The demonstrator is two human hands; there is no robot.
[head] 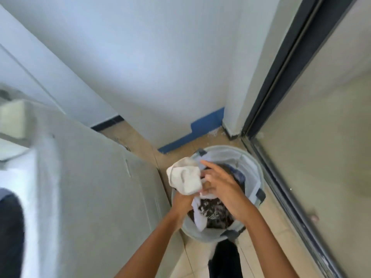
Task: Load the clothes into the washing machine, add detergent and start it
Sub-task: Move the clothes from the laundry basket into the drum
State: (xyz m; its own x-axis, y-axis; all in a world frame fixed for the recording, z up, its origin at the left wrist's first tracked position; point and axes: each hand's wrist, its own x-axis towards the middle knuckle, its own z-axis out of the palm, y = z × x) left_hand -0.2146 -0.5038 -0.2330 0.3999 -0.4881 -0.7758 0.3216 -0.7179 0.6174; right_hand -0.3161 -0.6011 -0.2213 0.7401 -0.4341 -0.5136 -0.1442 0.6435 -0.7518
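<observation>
Both hands over the laundry basket [250, 163] on the floor beside the washing machine [84, 177] — left hand [181, 203] closed on a bunched white garment [185, 178] lifted just above the rim, right hand [222, 185] fingers part-spread, pressing against the same bundle; full grip cannot be told. More clothes [212, 211], dark and patterned, sit in the basket. Best to gather the trailing white cloth into the bundle first — loose ends could snag the rim or drop on the tiles when carried left to the machine.
</observation>
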